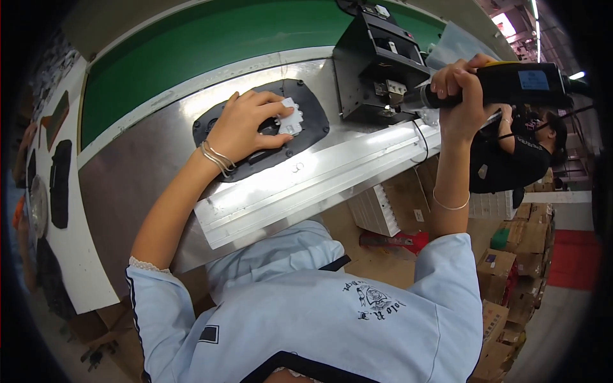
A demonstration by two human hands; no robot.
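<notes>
Left hand (246,124) spread flat, palm down, over a black oval plate (306,105) on the steel bench (128,185), fingertips pinning a small white part (290,118) against the plate's middle; fingers loosely splayed rather than clenched, pressing, not gripping. Right hand (461,96) raised well off to the right, fist wrapped tight around a black power screwdriver (504,84). Tool's long axis nearly level, tip aimed left toward a black box-shaped fixture (377,64) just beyond it, not down at the plate. White part therefore under the left fingers, well left of and lower than the screwdriver tip, with the fixture between the two hands. Left hand by far the nearer to part and plate. Green belt (191,57) running beyond both hands; another person (511,159) seated past the right hand.
</notes>
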